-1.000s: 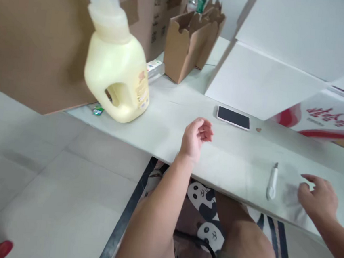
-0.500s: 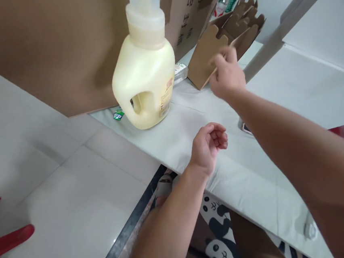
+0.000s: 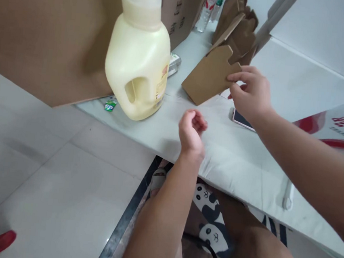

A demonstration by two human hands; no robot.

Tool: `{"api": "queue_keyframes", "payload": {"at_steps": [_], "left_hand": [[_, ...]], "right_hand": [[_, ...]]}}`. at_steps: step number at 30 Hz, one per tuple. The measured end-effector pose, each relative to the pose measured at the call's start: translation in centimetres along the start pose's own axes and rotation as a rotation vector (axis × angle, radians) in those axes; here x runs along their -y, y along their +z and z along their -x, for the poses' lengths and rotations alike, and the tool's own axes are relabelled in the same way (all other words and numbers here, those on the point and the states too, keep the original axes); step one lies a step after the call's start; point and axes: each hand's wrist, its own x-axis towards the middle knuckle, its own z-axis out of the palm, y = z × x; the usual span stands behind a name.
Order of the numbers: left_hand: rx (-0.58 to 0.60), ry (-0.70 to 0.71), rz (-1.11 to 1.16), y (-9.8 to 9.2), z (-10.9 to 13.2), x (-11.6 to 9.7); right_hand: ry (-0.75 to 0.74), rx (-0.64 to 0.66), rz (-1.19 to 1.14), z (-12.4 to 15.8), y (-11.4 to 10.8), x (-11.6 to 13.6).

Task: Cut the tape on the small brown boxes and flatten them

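Evidently, the right grip (image 3: 253,90) is pinching the notched edge of a tilted cardboard carton (image 3: 211,78), which is leaning to its left; a smartphone (image 3: 241,118) is lying partly hidden beneath its wrist, while the left grip (image 3: 192,131) is curling loosely around nothing, a pale-yellow detergent bottle (image 3: 136,58) standing to its left

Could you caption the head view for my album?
A tilted cardboard carton in the right hand's grip, near a pale yellow jug.

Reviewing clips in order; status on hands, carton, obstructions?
Right hand pinching tilted brown cardboard carton. Left hand loosely curled, empty. Pale yellow plastic jug left of carton, not blocking.
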Motion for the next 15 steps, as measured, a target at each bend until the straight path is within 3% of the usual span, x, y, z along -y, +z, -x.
{"api": "queue_keyframes", "payload": {"at_steps": [3,6,11,15], "left_hand": [[-0.193,0.284,-0.199,-0.3,-0.7,0.5],[-0.267,0.398,-0.3,-0.4,-0.6,1.1],[-0.211,0.471,-0.417,0.4,0.5,2.8],[-0.097,0.481,-0.382,1.9,0.7,5.0]], "right_hand": [[-0.03,-0.067,-0.118,4.5,-2.9,-1.1],[-0.093,-0.152,-0.132,8.4,-5.7,-1.1],[-0.18,-0.36,-0.205,14.3,-10.0,-1.5],[-0.068,-0.674,-0.317,19.2,-12.7,-3.1]]}}
